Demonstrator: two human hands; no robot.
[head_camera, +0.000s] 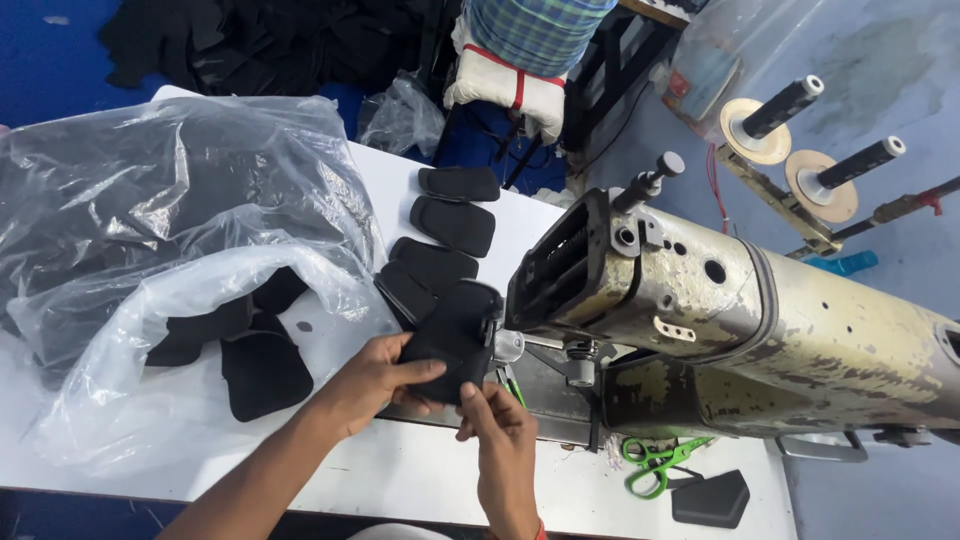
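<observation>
Both hands pinch one black fabric pad (452, 338) at the sewing machine (720, 310) head: the left hand (375, 382) grips its left side, the right hand (500, 425) its lower edge (green scissors (655, 462) lie nearby).

Bright, even light falls from overhead, so shadows under the hands are short and soft. Glare streaks the plastic bag (180, 180), the black pieces lose detail, and straight edges bow near the corners.

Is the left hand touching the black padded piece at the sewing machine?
Touching. The head view shows the left hand with its thumb lying across the black padded piece; the right hand pinches its lower edge.
</observation>
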